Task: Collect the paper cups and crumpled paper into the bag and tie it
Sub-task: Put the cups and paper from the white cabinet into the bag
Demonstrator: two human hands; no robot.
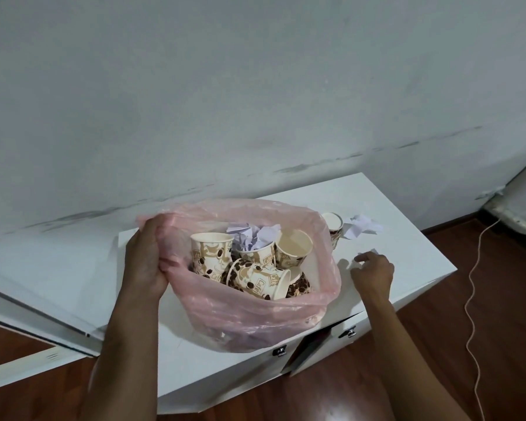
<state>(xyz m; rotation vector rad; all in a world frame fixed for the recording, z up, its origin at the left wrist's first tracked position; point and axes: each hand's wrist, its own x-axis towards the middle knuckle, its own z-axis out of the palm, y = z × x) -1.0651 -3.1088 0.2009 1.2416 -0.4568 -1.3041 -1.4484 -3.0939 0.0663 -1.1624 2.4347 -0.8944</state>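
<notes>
2 bare forearms, left hand [146,256] and right hand [374,273] (no sleeves visible).

Pretty clearly a room in a home is being shown here: a low white cabinet [407,268] is being backed by a scuffed painted wall [255,86], reddish wood flooring [498,299] is being crossed by a loose cable [471,299].

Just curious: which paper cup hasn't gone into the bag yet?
The cup standing on the table beside the crumpled paper, right of the bag; the others are inside.
</notes>
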